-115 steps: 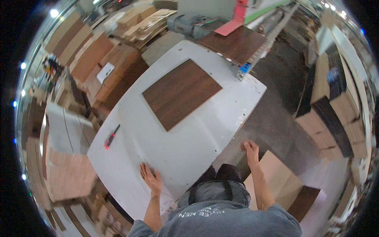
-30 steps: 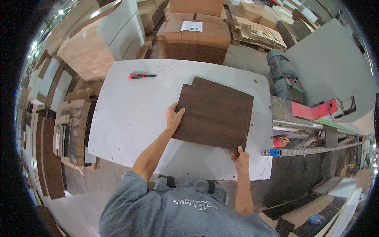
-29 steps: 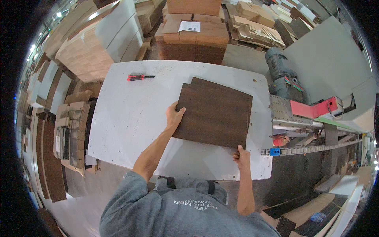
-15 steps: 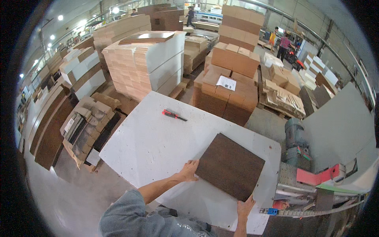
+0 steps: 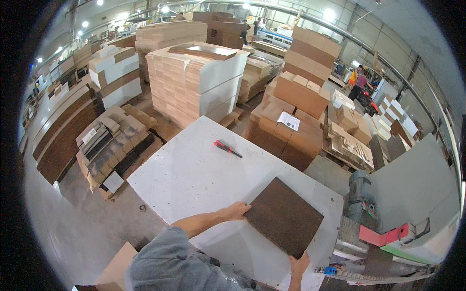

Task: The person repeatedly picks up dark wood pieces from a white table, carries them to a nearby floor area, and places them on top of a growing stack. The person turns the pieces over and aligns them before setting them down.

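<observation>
A dark brown rectangular panel is over the right part of a white-topped table. My left hand grips the panel's left corner, fingers at its edge. At the near corner, my right hand holds the panel with its fingers closed on the edge. Whether the panel lies flat or is slightly raised, I cannot tell. A red and black tool, likely a utility knife, lies on the table beyond my left hand.
Behind the table stand a tall stack of pale boards and brown cartons with a paper sheet on top. At right are a motor and a red machine part. A low pallet stack stands left. People are in the distance.
My view has swung, so the table and surroundings sit differently in the picture. Both hands keep hold of the same panel corners. The panel appears turned slightly clockwise.
</observation>
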A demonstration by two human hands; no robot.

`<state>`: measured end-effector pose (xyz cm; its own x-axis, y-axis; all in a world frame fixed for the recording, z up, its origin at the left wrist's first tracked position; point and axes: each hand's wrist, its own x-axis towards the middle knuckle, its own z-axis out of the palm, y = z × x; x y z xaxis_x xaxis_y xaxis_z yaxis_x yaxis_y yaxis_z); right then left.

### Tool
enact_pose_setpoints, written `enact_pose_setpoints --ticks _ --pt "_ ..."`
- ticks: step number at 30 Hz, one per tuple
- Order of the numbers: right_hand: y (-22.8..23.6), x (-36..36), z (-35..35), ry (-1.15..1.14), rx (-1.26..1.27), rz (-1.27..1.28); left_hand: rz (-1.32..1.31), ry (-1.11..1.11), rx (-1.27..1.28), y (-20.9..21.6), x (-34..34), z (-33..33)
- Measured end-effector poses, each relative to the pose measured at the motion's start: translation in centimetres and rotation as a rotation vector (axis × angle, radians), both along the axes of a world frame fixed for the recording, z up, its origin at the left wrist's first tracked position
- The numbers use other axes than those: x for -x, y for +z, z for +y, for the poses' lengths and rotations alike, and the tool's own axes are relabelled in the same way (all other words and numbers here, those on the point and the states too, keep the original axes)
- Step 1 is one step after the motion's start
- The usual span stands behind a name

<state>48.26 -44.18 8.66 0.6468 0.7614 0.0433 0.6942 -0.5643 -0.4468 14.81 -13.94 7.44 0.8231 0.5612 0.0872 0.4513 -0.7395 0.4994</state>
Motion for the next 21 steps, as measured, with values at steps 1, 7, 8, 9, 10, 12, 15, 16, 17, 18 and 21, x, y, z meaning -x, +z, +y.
enact_pose_setpoints --ticks 1,7,8,9,10,12,15,16,17,18,21 --pt "0.1 1.2 -0.8 0.005 -0.020 0.008 -0.021 0.003 0.005 0.4 1.3 -0.8" --pt "3.5 10.6 -1.9 0.087 0.036 0.106 -0.046 0.136 0.069 3.3 12.5 -7.5" --pt "3.9 11.5 -1.9 0.087 0.038 0.126 -0.040 0.156 0.062 3.0 13.5 -8.1" --pt "3.9 12.2 -2.8 0.069 0.037 0.150 -0.032 0.156 0.055 2.9 14.1 -8.6" --pt "2.0 11.8 -3.5 0.103 -0.009 0.118 -0.043 0.191 0.058 3.3 14.1 -8.9" --pt "1.0 11.9 -3.8 0.225 -0.236 0.089 -0.044 0.237 0.069 4.3 14.7 -9.6" --pt "2.6 12.6 -2.1 0.166 -0.039 0.209 -0.035 0.301 0.103 3.0 15.9 -9.6" --pt "1.4 12.0 -2.2 0.163 0.001 0.211 -0.026 0.291 0.183 3.4 15.9 -9.4" --pt "4.0 12.0 -1.7 0.135 0.075 0.267 -0.012 0.299 0.258 4.1 16.1 -9.3" --pt "6.7 12.0 -1.6 0.123 0.147 0.321 -0.001 0.322 0.332 4.5 16.3 -9.3" --pt "4.7 9.9 -3.9 0.123 -0.150 0.314 -0.164 0.245 -0.170 4.0 15.4 -8.9"
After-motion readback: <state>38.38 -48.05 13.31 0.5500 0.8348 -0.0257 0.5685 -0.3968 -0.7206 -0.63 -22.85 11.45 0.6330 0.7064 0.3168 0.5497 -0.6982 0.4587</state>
